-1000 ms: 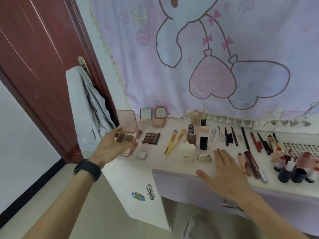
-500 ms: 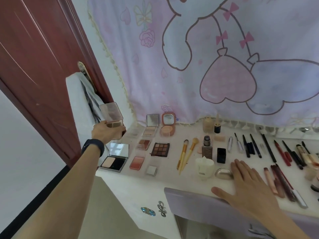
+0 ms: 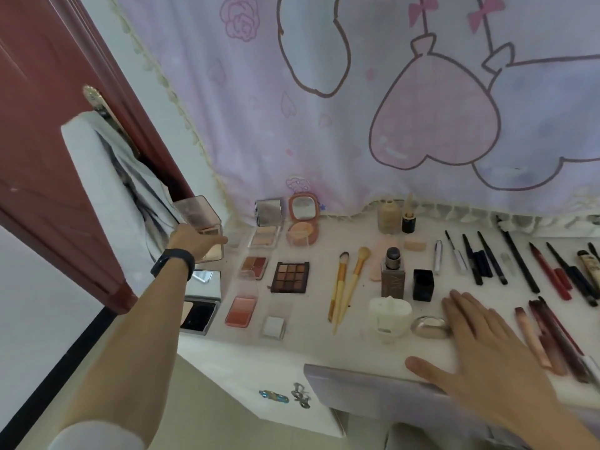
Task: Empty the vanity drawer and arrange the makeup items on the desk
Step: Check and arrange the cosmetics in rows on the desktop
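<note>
1. The compact point(image 3: 198, 212) is open, with its lid standing up. It is at the back left corner of the desk point(image 3: 311, 339), at the head of the left column of cases. I cannot tell if its base touches the top.
2. The left hand point(image 3: 194, 241) holds the compact by its base, with the fingers curled around it.
3. Just in front of the compact lies a mirror case point(image 3: 201, 306). To the right lie the blush point(image 3: 242, 310) and the dark palette point(image 3: 290, 277), then the brushes point(image 3: 347, 280). Far to the right is the row of pencils point(image 3: 519, 261).
4. The right hand point(image 3: 487, 345) lies flat on the front of the desk. Its fingers are straight and it grasps nothing. The thumb reaches over the top edge of the drawer point(image 3: 357, 388).
5. The step seems to be the setting down of the compact. To do it well, I think the base must come down flat, with all of it on the top, because the corner is close to the edge.
6. It is better to line the compact up with the mirror case in front and to leave a small gap. The fingers should let go only when the lid stands steady.
7. Many items are set out. The inside of the drawer is hidden, so I cannot tell if it is empty.
</note>
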### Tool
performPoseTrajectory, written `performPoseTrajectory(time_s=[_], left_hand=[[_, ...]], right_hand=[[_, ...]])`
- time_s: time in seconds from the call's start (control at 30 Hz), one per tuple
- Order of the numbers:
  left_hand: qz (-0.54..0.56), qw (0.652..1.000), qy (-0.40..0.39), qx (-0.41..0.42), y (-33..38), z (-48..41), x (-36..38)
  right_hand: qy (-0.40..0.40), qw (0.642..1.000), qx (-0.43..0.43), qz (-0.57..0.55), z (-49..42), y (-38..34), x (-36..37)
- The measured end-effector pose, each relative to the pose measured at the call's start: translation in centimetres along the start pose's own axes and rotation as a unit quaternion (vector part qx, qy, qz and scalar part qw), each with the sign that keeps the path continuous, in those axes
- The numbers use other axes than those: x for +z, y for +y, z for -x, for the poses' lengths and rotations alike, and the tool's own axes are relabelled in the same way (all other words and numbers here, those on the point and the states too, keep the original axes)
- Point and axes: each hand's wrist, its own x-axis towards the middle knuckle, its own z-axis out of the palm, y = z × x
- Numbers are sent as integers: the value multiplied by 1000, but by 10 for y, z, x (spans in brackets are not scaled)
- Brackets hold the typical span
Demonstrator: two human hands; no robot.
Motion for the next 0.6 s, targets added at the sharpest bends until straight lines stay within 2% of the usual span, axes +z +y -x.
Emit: performPoseTrajectory(time_s=[0.13,0.6], left_hand=[[-97,995,-40,-3,-5,0,12],[-138,983,-117,-30,-15,-1,22]], right_hand=[[2,1000,-4,3,0,-1,-1],[4,1000,-2,-8,2,-2,-3]])
